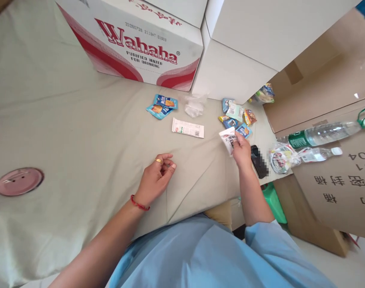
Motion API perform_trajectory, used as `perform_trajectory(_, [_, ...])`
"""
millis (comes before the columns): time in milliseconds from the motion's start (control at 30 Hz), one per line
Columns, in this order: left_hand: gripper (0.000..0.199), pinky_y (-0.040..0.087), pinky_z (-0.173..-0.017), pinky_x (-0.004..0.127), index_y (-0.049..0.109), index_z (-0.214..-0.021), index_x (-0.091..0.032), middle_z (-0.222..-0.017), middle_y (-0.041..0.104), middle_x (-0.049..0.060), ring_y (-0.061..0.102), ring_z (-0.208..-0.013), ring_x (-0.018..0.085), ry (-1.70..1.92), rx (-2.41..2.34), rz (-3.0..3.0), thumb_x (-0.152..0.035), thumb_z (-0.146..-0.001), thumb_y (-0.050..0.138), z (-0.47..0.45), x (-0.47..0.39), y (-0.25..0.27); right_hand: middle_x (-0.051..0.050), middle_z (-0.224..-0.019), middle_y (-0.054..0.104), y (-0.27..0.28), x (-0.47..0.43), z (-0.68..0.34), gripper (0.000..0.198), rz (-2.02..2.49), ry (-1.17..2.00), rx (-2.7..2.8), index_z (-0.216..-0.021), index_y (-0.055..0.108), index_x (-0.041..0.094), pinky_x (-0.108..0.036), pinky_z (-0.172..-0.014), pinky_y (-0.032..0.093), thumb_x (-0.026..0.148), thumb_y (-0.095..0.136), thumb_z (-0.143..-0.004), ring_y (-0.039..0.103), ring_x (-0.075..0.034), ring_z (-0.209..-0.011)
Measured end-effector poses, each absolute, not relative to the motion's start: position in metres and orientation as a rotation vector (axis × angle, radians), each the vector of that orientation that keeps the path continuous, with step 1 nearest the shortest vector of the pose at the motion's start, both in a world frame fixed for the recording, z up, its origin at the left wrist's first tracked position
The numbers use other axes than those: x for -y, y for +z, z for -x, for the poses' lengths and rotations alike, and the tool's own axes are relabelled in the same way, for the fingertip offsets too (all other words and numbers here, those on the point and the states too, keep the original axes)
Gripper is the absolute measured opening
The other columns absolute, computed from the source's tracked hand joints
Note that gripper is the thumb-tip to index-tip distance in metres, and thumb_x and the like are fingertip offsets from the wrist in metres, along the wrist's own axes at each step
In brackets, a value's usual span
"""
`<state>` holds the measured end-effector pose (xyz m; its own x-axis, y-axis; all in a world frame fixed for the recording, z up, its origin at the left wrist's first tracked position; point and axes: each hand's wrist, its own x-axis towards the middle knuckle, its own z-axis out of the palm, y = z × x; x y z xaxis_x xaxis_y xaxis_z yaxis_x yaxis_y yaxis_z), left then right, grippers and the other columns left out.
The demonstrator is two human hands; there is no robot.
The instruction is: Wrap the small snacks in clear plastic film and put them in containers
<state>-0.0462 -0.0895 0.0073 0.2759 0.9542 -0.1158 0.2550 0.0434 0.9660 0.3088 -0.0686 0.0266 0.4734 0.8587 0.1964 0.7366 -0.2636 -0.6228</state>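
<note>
My right hand [241, 150] is closed on a small white snack packet [227, 139] with dark and red print, held at its right edge. Just behind it lies a small heap of snack packets [236, 112], among them a pale green one and a blue one [244, 130]. My left hand [156, 176] hovers or rests over the cloth with nothing in it, its fingers loosely curled and the index finger stretched out. Beyond it lie a long white-pink wrapped bar [188, 128], two blue snack packets [162, 106] and a crumpled clear plastic wrapper [194, 106].
A Wahaha water carton [140, 48] and a white cabinet [236, 60] stand at the back of the cloth-covered surface [80, 128]. At right are a black phone-like object [259, 162], two bottles [332, 134] and cardboard boxes [335, 188]. A pinkish round lid [19, 182] lies far left.
</note>
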Motion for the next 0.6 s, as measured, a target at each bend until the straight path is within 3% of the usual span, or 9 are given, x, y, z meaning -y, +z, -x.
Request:
perform_trajectory(200, [0.041,0.052,-0.073,0.035,0.060,-0.123,-0.020,-0.093,0.070,0.003,0.066,-0.073,0.019,0.755,-1.229,-1.588,-0.048,-0.094,0.051,0.044,0.091,0.012,-0.018,-0.104,0.074,0.028,0.031,-0.342,0.047,2.348,0.045,1.795,-0.125,0.076,0.012,-0.050,-0.108,0.039,0.011,0.045,-0.089,0.057,-0.031,-0.109])
perform_trajectory(400, [0.036,0.052,-0.068,0.032,0.062,-0.121,-0.019,-0.092,0.072,0.003,0.063,-0.067,0.016,0.857,-1.257,-1.609,-0.042,-0.095,0.050,0.044,0.092,0.012,-0.018,-0.129,0.065,0.028,0.026,-0.307,0.034,2.293,-0.317,1.725,-0.107,0.081,0.020,-0.049,-0.100,0.041,0.019,0.049,-0.096,0.043,-0.035,-0.125])
perform_trajectory(600, [0.023,0.053,-0.074,0.032,0.069,-0.102,-0.021,-0.085,0.072,0.004,0.065,-0.072,0.018,1.033,-1.266,-1.770,-0.035,-0.096,0.051,0.052,0.088,0.013,-0.014,-0.109,0.067,0.039,-0.015,-0.265,0.034,1.941,-0.213,1.824,-0.113,0.075,0.017,-0.040,-0.094,0.048,0.024,0.046,-0.099,0.059,-0.026,-0.101])
